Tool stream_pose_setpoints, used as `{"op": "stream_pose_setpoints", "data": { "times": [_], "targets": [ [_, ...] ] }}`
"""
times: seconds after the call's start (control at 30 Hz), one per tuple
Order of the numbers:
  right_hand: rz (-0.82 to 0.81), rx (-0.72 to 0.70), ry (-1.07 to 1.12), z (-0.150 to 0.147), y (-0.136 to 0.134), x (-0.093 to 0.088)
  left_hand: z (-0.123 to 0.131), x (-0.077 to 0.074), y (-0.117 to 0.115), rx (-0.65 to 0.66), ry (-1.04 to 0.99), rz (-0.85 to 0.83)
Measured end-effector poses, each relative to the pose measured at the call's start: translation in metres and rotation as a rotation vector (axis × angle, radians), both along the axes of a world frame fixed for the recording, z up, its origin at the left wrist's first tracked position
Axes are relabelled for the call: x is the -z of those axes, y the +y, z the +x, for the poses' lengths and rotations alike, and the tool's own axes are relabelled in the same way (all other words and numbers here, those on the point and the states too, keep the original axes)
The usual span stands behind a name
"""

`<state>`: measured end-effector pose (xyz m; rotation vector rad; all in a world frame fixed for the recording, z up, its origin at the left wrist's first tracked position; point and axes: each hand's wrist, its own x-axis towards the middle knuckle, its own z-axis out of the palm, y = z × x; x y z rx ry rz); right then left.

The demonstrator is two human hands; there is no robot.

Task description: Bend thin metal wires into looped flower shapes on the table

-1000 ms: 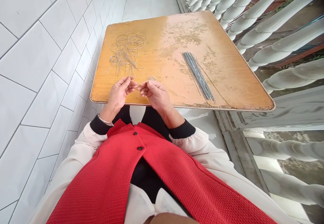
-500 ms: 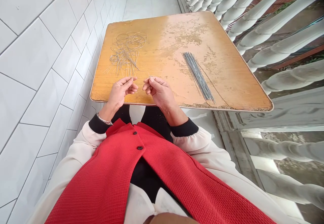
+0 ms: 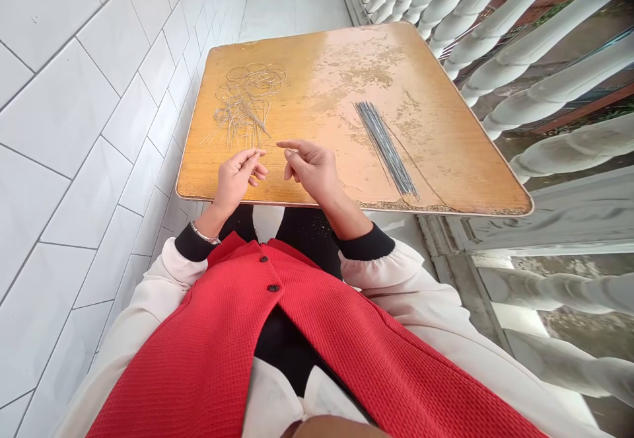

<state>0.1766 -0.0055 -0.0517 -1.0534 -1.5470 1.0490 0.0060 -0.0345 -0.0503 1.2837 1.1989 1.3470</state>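
Observation:
My left hand hovers over the near edge of a worn wooden table. Its fingers are curled and its thumb meets the fingertips in a pinch; what it pinches is too thin to make out. My right hand is just to its right, a small gap between them. Its index finger is stretched out to the left, the other fingers loosely bent, with nothing visible in it. Just beyond my left hand lies a pile of bent wire loops. A bundle of straight dark wires lies to the right of my right hand.
A white tiled wall runs close along the table's left side. A white balustrade stands on the right. The table's near right edge is chipped. My red vest and cream sleeves fill the foreground.
My hands were touching fingertip to fingertip in a shared pinch; they have drawn apart. My right hand rose slightly and stretched out its index finger. The left hand stayed nearly still.

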Motion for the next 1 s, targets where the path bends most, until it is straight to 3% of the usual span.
{"op": "stream_pose_setpoints", "data": {
  "times": [0.33,0.47,0.73,1.0],
  "targets": [
    [0.110,0.092,-0.222,-0.004,-0.004,0.002,-0.005,0.024,0.009,-0.096,0.496,0.383],
    [0.159,0.099,-0.295,-0.002,-0.004,0.000,-0.008,0.026,0.012,-0.167,0.727,0.502],
    [0.097,0.113,-0.235,-0.003,0.006,-0.008,-0.010,0.013,0.022,-0.328,1.117,0.617],
    [0.063,0.110,-0.254,-0.003,0.029,-0.030,-0.007,-0.015,0.043,-0.234,1.245,0.481]
  ]
}}
